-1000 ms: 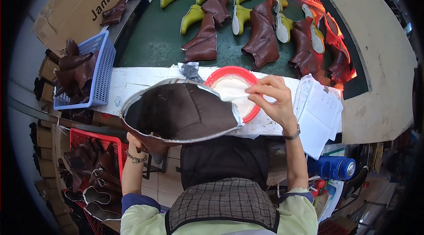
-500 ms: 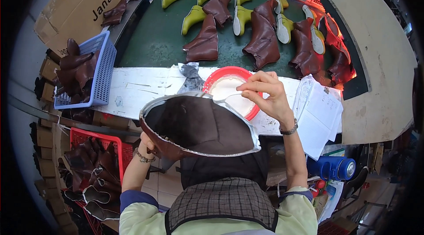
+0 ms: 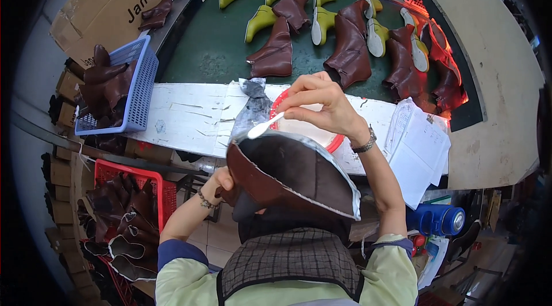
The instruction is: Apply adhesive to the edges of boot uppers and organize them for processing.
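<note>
A brown leather boot piece (image 3: 287,173) with a pale grey edge is held up in front of the body, over the near edge of the white counter (image 3: 190,116), its inner side turned upward. It is gripped from below at its left end by the left hand (image 3: 221,182), whose fingers are closed around the leather. A small white brush (image 3: 264,126) is pinched between the fingers of the right hand (image 3: 322,102), and its tip is laid against the upper rim of the leather piece. Just behind the brush, a red-rimmed bowl (image 3: 336,140) with a white inside is seen on the counter, mostly hidden by the right hand and the leather. A crumpled grey wrapper (image 3: 253,107) lies on the counter just left of the bowl. A stack of white papers (image 3: 420,150) hangs over the counter's right end. At the counter's left end a blue basket (image 3: 138,84) filled with brown boot parts is set. Beyond the counter, brown boot uppers (image 3: 351,47) and yellow-green shoe forms (image 3: 259,21) are spread over a dark green belt (image 3: 207,47). Below the counter's left side, a red crate (image 3: 155,182) of more brown leather pieces is placed.
</note>
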A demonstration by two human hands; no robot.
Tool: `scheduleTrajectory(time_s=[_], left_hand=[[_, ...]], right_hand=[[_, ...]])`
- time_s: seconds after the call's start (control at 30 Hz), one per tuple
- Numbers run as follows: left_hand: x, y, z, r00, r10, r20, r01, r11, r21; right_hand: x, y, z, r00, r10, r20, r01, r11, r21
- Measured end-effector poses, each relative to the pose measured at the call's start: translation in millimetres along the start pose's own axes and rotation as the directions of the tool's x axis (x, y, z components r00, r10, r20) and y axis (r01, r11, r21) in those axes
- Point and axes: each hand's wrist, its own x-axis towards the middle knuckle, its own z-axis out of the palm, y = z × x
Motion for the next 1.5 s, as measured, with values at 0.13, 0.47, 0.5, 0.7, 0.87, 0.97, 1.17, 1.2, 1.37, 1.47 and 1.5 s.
scheduleTrajectory(time_s=[0.13, 0.47, 0.5, 0.7, 0.87, 0.97, 1.17, 1.2, 1.37, 1.47, 1.5], left_hand=[[-17.4, 16.0, -21.5, 0.994, 0.092, -0.051, -0.094, 0.995, -0.032], [-60.2, 35.1, -64.4, 0.963, 0.237, -0.126, -0.249, 0.965, -0.084], [-63.6, 36.1, -67.7, 0.961, 0.245, -0.130, -0.257, 0.962, -0.089], [-65.0, 66.9, -73.2, 0.947, 0.310, -0.087, -0.305, 0.950, 0.067], [-4.0, 156.9, -67.3, 0.775, 0.631, 0.046, -0.342, 0.358, 0.869], [61.3, 202.4, -75.7, 0.756, 0.654, 0.002, -0.226, 0.258, 0.939], [136.4, 234.9, -120.8, 0.512, 0.839, 0.185, 0.259, -0.356, 0.898], [135.8, 241.9, -124.8, 0.497, 0.844, 0.201, 0.282, -0.376, 0.883], [46.6, 314.6, -145.7, 0.149, 0.897, 0.416, 0.718, -0.387, 0.578], [-37.7, 341.6, -187.5, -0.236, 0.960, 0.151, 0.936, 0.183, 0.300], [-66.0, 345.7, -206.8, -0.251, 0.964, -0.091, 0.879, 0.267, 0.395]], right_hand=[[-21.5, 8.0, -5.5, 0.990, 0.086, -0.113, -0.078, 0.994, 0.075], [-81.5, 6.4, 1.8, 0.892, 0.369, -0.261, -0.343, 0.929, 0.140], [-85.5, 6.7, 2.9, 0.897, 0.349, -0.270, -0.341, 0.937, 0.076], [-118.8, 40.7, 23.0, 0.802, 0.446, -0.398, -0.434, 0.892, 0.126], [-156.5, 82.4, 42.2, 0.427, 0.805, -0.413, -0.520, 0.592, 0.616], [-166.3, 95.6, 53.1, 0.281, 0.794, -0.539, -0.467, 0.603, 0.647], [-172.2, 99.1, 60.2, 0.294, 0.782, -0.549, -0.422, 0.622, 0.660], [-172.5, 99.9, 60.4, 0.207, 0.808, -0.552, -0.411, 0.584, 0.700], [-172.2, 102.4, 59.8, 0.282, 0.784, -0.553, -0.417, 0.619, 0.665], [-168.9, 101.3, 60.1, 0.284, 0.789, -0.545, -0.406, 0.614, 0.676], [-167.7, 100.6, 60.1, 0.273, 0.790, -0.550, -0.404, 0.613, 0.679]])
